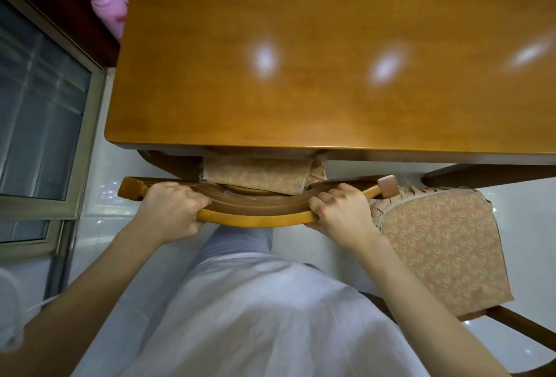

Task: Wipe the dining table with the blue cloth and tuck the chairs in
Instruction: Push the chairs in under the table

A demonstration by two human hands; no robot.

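The wooden dining table (301, 76) fills the upper part of the head view, its top bare and glossy. A wooden chair (255, 220) stands right in front of me, most of its patterned seat cushion (255, 173) under the table's near edge. My left hand (171, 211) grips the left end of the curved backrest. My right hand (340, 214) grips the right end. A second chair (445, 250) with the same cushion stands to the right, pulled out from the table. No blue cloth is in view.
A glass sliding door with a metal frame (45, 121) runs along the left. Pink objects (108, 10) lie beyond the table's far left corner. The floor (99, 196) is pale and shiny. My light clothing fills the bottom centre.
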